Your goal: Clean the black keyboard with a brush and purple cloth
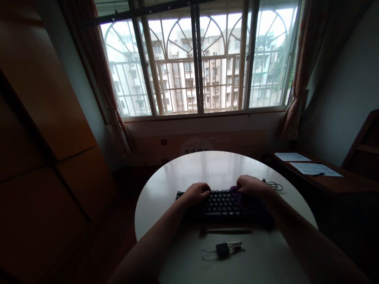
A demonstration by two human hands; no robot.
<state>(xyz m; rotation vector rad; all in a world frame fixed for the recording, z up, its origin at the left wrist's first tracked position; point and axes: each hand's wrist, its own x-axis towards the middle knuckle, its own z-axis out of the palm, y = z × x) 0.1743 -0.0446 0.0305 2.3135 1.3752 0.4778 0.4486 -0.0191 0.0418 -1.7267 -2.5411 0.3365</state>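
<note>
So there's a big barred window (197, 79) across the far wall, apartment blocks outside, with patterned curtains (299, 79) at both sides, plus an orange-brown cabinet (50, 102) filling the left side of the room. Below the window is a round white table (166, 179), pretty shiny on the far half. Off to its right there's a dark wooden side table (352, 181) with two printed sheets (315, 169) on it.

The main thing is a black keyboard (222, 203), which sits on the round table right under the person's hands, keys up. The left hand (197, 193) is over its left end, fingers curled near the far edge; can't tell if it's really gripping or just resting there. The right hand (248, 184) is mostly closed, pinching a bunched purple cloth (242, 200) that drapes over the right part of the keys.

Smaller stuff: a thin stick-like tool (229, 230) lies sideways just on the near side of the keyboard, a bit blurry. Nearer the person is a little black block with wire loops (222, 249). A coiled dark cable (274, 185) is beside the right forearm, and a pen (318, 174) lies on the nearer sheet.
</note>
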